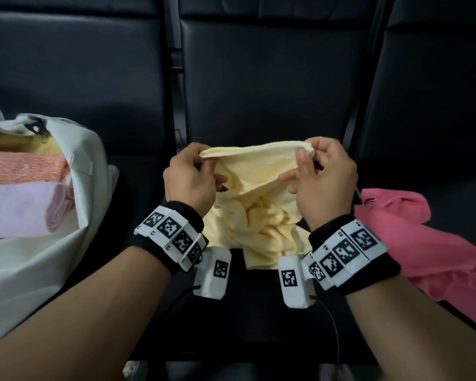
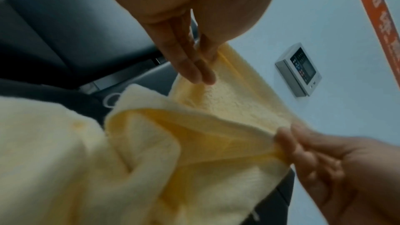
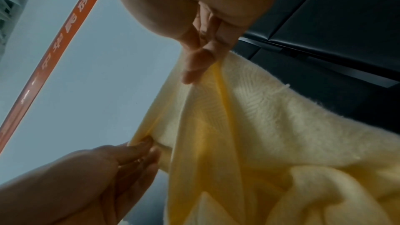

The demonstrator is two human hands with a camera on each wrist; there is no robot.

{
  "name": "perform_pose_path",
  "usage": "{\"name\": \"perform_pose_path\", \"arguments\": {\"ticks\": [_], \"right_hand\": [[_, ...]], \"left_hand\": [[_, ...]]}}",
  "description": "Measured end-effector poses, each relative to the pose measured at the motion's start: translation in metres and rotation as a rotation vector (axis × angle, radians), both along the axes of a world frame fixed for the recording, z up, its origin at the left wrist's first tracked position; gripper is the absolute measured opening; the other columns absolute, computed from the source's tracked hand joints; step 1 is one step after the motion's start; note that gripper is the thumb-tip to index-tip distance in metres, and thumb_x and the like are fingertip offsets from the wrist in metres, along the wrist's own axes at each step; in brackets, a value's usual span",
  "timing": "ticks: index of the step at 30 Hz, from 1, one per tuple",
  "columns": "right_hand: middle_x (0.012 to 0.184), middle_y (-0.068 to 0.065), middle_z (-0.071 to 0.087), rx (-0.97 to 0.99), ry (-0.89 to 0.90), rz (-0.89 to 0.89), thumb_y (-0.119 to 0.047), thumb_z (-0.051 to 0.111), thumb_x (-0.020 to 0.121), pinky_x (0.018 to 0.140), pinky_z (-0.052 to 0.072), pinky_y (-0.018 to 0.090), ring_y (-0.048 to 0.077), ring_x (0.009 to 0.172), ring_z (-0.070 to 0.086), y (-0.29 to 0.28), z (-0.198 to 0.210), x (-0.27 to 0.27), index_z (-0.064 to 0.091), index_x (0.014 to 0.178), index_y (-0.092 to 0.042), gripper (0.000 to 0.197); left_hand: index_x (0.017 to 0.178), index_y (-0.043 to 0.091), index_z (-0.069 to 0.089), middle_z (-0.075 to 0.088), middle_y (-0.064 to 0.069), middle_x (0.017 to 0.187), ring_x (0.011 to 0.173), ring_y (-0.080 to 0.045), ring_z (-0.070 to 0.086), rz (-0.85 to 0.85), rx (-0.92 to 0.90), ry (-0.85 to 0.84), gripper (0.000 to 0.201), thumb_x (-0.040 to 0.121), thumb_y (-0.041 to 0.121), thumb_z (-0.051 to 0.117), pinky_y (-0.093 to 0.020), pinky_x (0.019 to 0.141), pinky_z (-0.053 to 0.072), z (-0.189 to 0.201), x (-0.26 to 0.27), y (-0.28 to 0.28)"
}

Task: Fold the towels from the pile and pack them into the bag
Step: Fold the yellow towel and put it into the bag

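Left hand (image 1: 188, 182) and right hand (image 1: 323, 177) pinching yellow towel (image 1: 254, 213) edge, rest drooping

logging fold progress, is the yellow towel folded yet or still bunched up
Not folded. The yellow towel is bunched: the left hand and right hand pinch its top edge while the rest hangs crumpled onto the black seat.

Cut off at the left edge of the head view: white bag (image 1: 74, 188) and its folded towels (image 1: 19, 188). Pink towel (image 1: 423, 243) clipped at the right edge. Lettering on the orange strip (image 2: 376, 23) too blurred to read. Wall panel (image 2: 299, 69) buttons indistinct.
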State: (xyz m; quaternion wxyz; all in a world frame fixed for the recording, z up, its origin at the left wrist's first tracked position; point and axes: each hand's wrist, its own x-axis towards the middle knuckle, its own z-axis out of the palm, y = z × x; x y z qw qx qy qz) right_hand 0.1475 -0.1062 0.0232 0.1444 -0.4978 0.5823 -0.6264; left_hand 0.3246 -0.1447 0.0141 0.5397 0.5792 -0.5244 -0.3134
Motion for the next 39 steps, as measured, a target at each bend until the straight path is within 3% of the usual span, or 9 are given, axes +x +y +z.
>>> {"name": "perform_pose_path", "arguments": {"ticks": [2,4,6,9,16,21,25,35,39], "right_hand": [[0.097,-0.005,0.069,0.000,-0.036,0.004,-0.016,0.057,0.102,0.049,0.052,0.021,0.007,0.066,0.073,0.003,0.005,-0.002,0.055,0.104,-0.021,0.006],[0.092,-0.006,0.070,-0.001,-0.029,-0.014,-0.015,0.058,0.101,0.051,0.054,0.026,0.007,0.066,0.073,0.006,0.011,-0.007,0.057,0.103,-0.020,0.006],[0.085,-0.007,0.071,0.009,0.010,-0.035,-0.017,0.060,0.100,0.061,0.059,0.036,0.007,0.063,0.073,0.010,0.018,-0.011,0.058,0.103,-0.020,0.004],[0.082,-0.007,0.072,0.016,0.024,-0.046,-0.020,0.061,0.100,0.075,0.060,0.039,0.007,0.057,0.071,0.020,0.041,-0.014,0.059,0.104,-0.019,0.004],[0.079,-0.007,0.071,-0.090,0.011,-0.061,-0.022,0.060,0.100,0.067,0.060,0.040,0.011,0.050,0.068,0.055,0.122,-0.011,0.059,0.100,-0.020,0.002],[0.102,0.002,0.072,-0.181,-0.057,-0.013,-0.018,0.057,0.102,0.048,0.053,0.029,0.011,0.061,0.074,0.087,0.178,-0.006,0.058,0.108,-0.015,0.007],[0.099,0.005,0.072,-0.272,-0.057,0.001,-0.016,0.056,0.102,0.048,0.053,0.022,0.011,0.063,0.074,0.116,0.218,-0.005,0.057,0.108,-0.013,0.007],[0.095,-0.003,0.067,-0.485,-0.007,-0.029,-0.016,0.056,0.102,0.049,0.053,0.023,0.011,0.060,0.073,0.183,0.314,0.001,0.053,0.102,-0.018,0.004],[0.097,0.002,0.069,-0.547,0.004,-0.033,-0.016,0.056,0.101,0.047,0.053,0.023,0.011,0.060,0.073,0.203,0.341,0.008,0.054,0.102,-0.017,0.003]], "left_hand": [[0.099,0.015,0.068,0.073,-0.005,0.091,0.064,-0.016,0.075,-0.040,-0.021,0.168,0.014,0.105,0.015,0.055,-0.030,0.060,0.061,0.010,-0.005,0.004],[0.100,0.013,0.066,0.073,-0.009,0.094,0.066,-0.019,0.075,-0.067,-0.061,0.224,0.014,0.105,0.013,0.053,-0.031,0.064,0.062,0.019,-0.006,0.007],[0.099,0.011,0.066,0.073,-0.012,0.091,0.067,-0.020,0.075,-0.088,-0.102,0.216,0.015,0.105,0.010,0.052,-0.034,0.069,0.063,0.028,-0.005,0.010],[0.098,0.008,0.066,0.073,-0.013,0.085,0.071,-0.021,0.076,-0.121,-0.138,0.215,0.015,0.105,0.008,0.052,-0.039,0.075,0.064,0.050,-0.001,0.020],[0.090,0.016,0.065,0.075,-0.005,0.086,0.080,-0.017,0.077,-0.162,-0.310,0.210,0.020,0.105,0.015,0.053,-0.039,0.080,0.063,0.129,0.003,0.055],[0.086,0.017,0.063,0.073,-0.005,0.086,0.080,-0.014,0.077,-0.168,-0.456,0.205,0.022,0.105,0.016,0.053,-0.035,0.078,0.063,0.187,0.004,0.092],[0.092,0.013,0.065,0.073,-0.007,0.091,0.078,-0.013,0.077,-0.181,-0.534,0.206,0.017,0.105,0.016,0.054,-0.034,0.079,0.064,0.226,0.005,0.124],[0.091,0.012,0.063,0.070,-0.004,0.084,0.076,-0.015,0.077,-0.203,-0.711,0.249,0.015,0.103,0.018,0.057,-0.040,0.082,0.063,0.318,0.009,0.191],[0.096,0.006,0.065,0.072,-0.007,0.086,0.077,-0.016,0.077,-0.196,-0.774,0.261,0.016,0.103,0.018,0.056,-0.041,0.083,0.063,0.345,0.015,0.212]]}}
